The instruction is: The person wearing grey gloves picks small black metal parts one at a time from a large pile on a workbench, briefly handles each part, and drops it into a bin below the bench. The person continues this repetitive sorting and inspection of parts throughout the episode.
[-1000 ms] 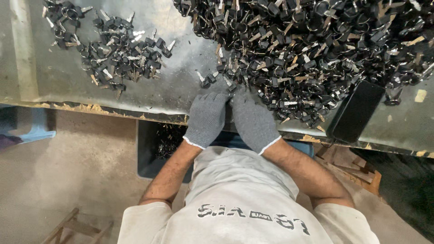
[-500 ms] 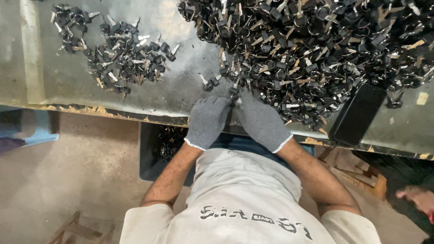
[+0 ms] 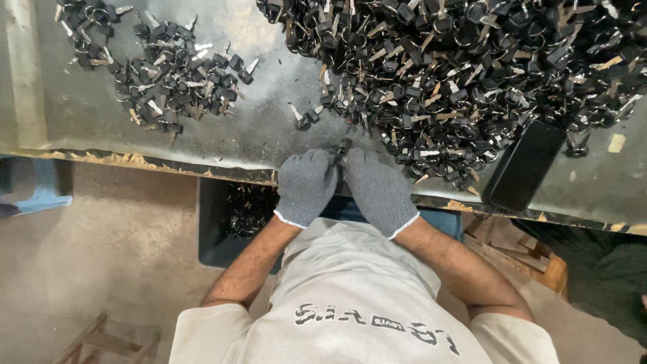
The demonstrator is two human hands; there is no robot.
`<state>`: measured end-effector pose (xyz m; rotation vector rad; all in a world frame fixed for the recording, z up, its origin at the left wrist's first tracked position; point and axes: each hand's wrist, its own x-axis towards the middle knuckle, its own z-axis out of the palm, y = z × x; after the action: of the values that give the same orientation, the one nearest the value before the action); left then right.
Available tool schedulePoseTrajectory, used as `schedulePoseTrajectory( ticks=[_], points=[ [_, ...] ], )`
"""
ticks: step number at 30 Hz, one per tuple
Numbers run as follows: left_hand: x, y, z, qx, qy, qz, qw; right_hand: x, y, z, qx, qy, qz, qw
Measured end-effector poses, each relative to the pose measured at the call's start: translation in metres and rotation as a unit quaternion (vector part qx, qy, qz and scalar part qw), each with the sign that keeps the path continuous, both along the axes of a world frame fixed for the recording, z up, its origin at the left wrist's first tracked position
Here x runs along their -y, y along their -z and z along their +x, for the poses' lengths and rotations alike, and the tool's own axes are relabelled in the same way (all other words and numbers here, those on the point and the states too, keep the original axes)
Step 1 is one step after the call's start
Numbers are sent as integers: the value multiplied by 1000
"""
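A small black key (image 3: 344, 146) was pinched between the left hand (image 3: 306, 185) and right hand (image 3: 377, 189) at the centre. A big key pile (image 3: 458, 74) was seen at the upper right.

My left hand (image 3: 306, 185) and right hand (image 3: 379, 190), both in grey knit gloves, press together knuckle to knuckle with fingers curled inward, bare forearms angling back toward my chest, elbows spread wide.
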<state>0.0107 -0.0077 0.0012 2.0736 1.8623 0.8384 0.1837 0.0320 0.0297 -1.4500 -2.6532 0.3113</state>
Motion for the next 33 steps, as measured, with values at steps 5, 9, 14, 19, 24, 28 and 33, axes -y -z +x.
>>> schedulePoseTrajectory(
  ticks=[5, 9, 14, 19, 24, 28, 33],
  points=[
    [3, -23, -5, -36, -22, -178, 983, -6, -1, 5, -64, -30, -195, 978],
    [-3, -46, -17, 15, -11, -135, 991, 2, -4, 4, -79, -30, -192, 978],
    [-30, -47, -12, 47, 35, -53, 997, 12, -6, -7, -9, -121, -97, 988],
    [-28, -34, -14, 91, 53, -33, 994, 6, -11, -2, 77, 40, -190, 978],
    [-16, -21, -15, 74, 18, -34, 997, -1, -16, 6, -97, 26, -119, 988],
    [-15, -11, -11, 29, 17, -36, 999, -9, -11, 0, -145, -25, -93, 985],
    [-15, -1, -14, 4, 36, -42, 998, -8, -3, -8, -31, 28, -57, 998]
  ],
)
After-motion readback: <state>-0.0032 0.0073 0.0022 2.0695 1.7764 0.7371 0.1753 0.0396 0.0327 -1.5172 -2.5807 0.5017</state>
